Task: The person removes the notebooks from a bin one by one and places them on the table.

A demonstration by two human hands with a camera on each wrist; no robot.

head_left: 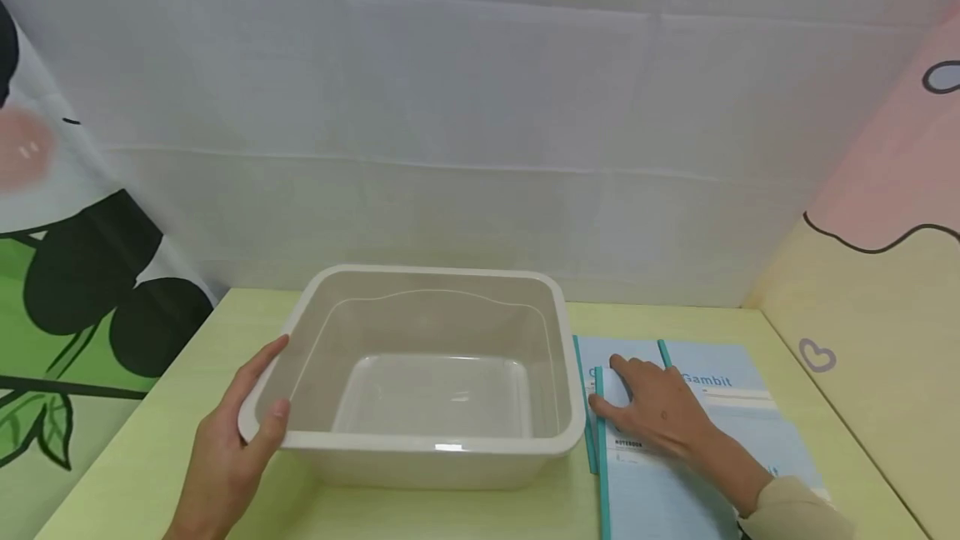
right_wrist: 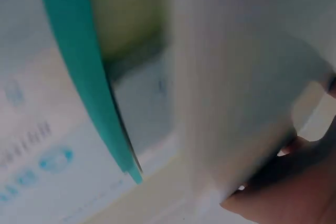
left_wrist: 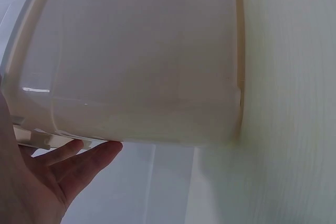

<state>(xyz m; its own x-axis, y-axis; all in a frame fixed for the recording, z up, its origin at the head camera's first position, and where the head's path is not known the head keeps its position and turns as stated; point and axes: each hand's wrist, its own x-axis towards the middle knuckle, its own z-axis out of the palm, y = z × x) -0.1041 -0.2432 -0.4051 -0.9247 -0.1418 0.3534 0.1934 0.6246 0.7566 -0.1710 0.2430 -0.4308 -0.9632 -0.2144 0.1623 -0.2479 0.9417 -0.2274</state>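
Note:
An off-white plastic basin [head_left: 420,472] with rounded corners stands on the table, nothing inside it. My left hand [head_left: 232,448] grips its left rim near the front corner, the thumb over the rim and the fingers along the outside. Seen from the left wrist, the basin's side wall [left_wrist: 147,66] fills much of the view above the fingers. Right of the basin, my right hand [head_left: 663,411] holds the top left corner of a light blue notebook [head_left: 652,502] with a teal spine. In the right wrist view a pale, blurred surface [right_wrist: 226,77] lies beside the fingers.
More light blue notebooks [head_left: 776,432] with teal spines lie under and beside the held one, some marked "Gambit". The pale yellow table [head_left: 277,507] meets a white cloth backdrop [head_left: 480,90] behind. Printed cartoon panels flank it left and right.

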